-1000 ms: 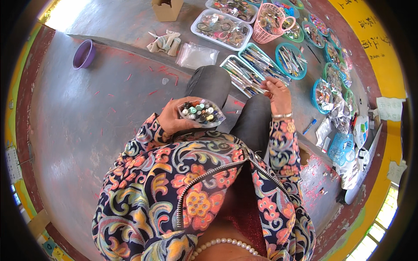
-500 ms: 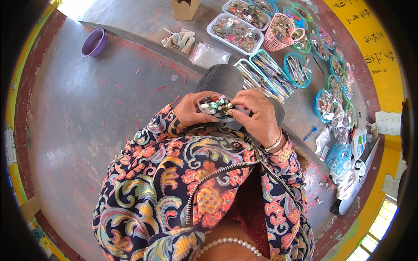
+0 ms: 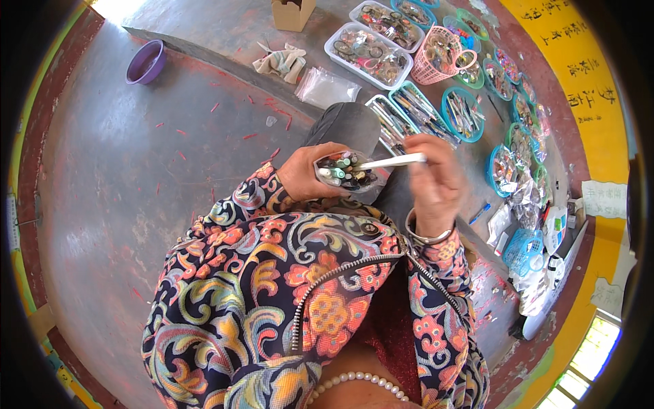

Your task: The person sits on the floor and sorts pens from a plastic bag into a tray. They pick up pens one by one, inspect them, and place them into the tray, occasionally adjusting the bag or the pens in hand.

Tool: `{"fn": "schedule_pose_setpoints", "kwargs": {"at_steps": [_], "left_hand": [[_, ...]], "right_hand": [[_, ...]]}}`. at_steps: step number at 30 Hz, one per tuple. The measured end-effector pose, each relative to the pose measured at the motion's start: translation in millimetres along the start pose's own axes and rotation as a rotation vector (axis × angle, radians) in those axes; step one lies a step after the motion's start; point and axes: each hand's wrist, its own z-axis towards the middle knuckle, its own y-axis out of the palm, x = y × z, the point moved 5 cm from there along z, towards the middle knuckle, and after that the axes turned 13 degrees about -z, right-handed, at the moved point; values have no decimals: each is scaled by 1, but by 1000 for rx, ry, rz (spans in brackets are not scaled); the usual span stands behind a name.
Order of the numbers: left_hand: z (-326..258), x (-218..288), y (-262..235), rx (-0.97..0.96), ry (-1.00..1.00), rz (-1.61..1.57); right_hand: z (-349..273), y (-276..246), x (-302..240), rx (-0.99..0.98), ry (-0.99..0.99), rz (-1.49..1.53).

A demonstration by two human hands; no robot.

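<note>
My left hand (image 3: 308,173) is closed around a clear plastic bag (image 3: 368,184) that bulges with several pens (image 3: 336,168), their ends facing up. Between the fingertips of my right hand (image 3: 436,184) is the far end of a white pen (image 3: 395,161). It lies slanted, its other end still at the mouth of the bag. The right hand is slightly smeared by motion. Just beyond my knee, a white tray (image 3: 379,101) and a blue tray (image 3: 413,84) hold many more pens. A round teal basket (image 3: 446,109) beside them has pens too.
White tubs (image 3: 332,51), a pink basket (image 3: 417,65) and several round baskets of small goods fill the far right. Flat plastic bags (image 3: 327,87), a cloth (image 3: 281,63) and a cardboard box (image 3: 293,15) lie ahead. A purple basin (image 3: 145,63) stands far left; a blue pen (image 3: 479,213) lies at right.
My right hand has moved right, away from the bag's mouth, drawing the white pen out at a slant. My left hand stays on the bag.
</note>
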Motion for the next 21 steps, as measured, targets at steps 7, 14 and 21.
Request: {"fn": "schedule_pose_setpoints", "kwargs": {"at_steps": [7, 14, 21], "left_hand": [[2, 13, 0, 23, 38, 72], [3, 8, 0, 26, 18, 20], [6, 9, 2, 8, -14, -15]], "right_hand": [[4, -63, 50, 462, 448, 710], [-6, -76, 94, 505, 538, 830], [-7, -97, 114, 629, 582, 715]]}}
